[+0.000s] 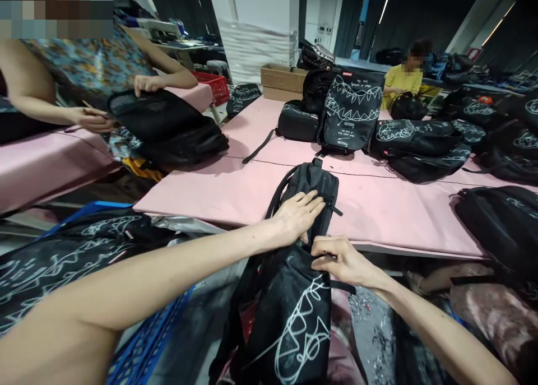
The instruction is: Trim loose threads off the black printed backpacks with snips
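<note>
A black backpack [290, 312] with white scribbled lines lies on its side, stretching from my lap onto the pink tabletop's front edge. My left hand [299, 214] rests flat on its far part, fingers stretched out and close together. Just nearer to me, my right hand [342, 257] pinches the bag at its right edge with thumb and fingers; whether a zip pull is between them I cannot make out. A short strap end sticks out beside each hand on the right side. The bag's top handle [317, 163] points away from me.
The pink table [235, 191] carries an upright printed backpack [353, 110] and several more black bags, with a cardboard box [283, 81] behind. At left a co-worker [90, 60] handles another black bag [163, 130]. A blue crate [155, 334] with bags stands beside me. A person in yellow [406, 82] sits farther back.
</note>
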Action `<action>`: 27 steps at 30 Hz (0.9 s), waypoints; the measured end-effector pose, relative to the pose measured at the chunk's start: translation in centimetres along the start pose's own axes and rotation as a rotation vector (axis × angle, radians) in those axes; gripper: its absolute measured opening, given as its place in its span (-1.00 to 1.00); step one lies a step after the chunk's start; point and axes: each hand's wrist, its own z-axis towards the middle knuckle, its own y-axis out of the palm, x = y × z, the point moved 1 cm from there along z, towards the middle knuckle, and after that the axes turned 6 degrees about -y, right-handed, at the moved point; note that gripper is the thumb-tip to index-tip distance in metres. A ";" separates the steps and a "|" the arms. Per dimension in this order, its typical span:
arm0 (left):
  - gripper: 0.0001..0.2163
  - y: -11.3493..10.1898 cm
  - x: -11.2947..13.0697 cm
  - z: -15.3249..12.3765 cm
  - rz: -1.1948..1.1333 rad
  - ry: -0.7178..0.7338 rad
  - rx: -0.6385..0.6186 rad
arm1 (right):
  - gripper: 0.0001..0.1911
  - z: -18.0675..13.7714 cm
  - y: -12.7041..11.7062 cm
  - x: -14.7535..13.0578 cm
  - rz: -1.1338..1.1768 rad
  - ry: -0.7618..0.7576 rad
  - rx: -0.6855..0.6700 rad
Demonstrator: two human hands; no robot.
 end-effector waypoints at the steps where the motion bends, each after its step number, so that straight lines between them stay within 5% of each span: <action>1: -0.29 0.3 0.1 0.1 0.002 -0.006 0.028 | -0.84 -0.1 0.2 0.2 0.101 -0.007 0.026; 4: -0.38 0.5 -0.2 -0.4 -0.093 0.023 0.122 | -0.81 -0.6 0.2 0.5 0.232 -0.022 0.082; 9: -0.86 -0.9 -0.9 -4.8 -0.462 0.130 0.223 | -0.79 -2.1 -0.5 0.4 0.060 -0.044 0.070; 13: -0.74 -1.2 0.9 -9.2 -0.466 0.036 0.171 | -0.83 -2.8 0.2 0.1 -0.220 -0.110 0.020; 17: -0.96 0.5 3.6 -12.1 -0.398 -0.113 0.358 | -0.80 -3.3 2.2 -0.4 -0.525 -0.279 -0.042; 19: -0.86 1.6 4.5 -13.2 -0.378 -0.142 0.464 | -0.74 -3.5 3.2 -0.5 -0.652 -0.376 -0.022; 23: -0.77 2.7 4.5 -14.7 -0.340 -0.101 0.539 | -0.75 -3.6 4.4 -0.7 -0.771 -0.498 0.012; 27: -0.85 2.4 3.0 -15.0 -0.458 0.057 0.435 | -0.74 -3.5 4.4 -0.9 -0.712 -0.438 -0.128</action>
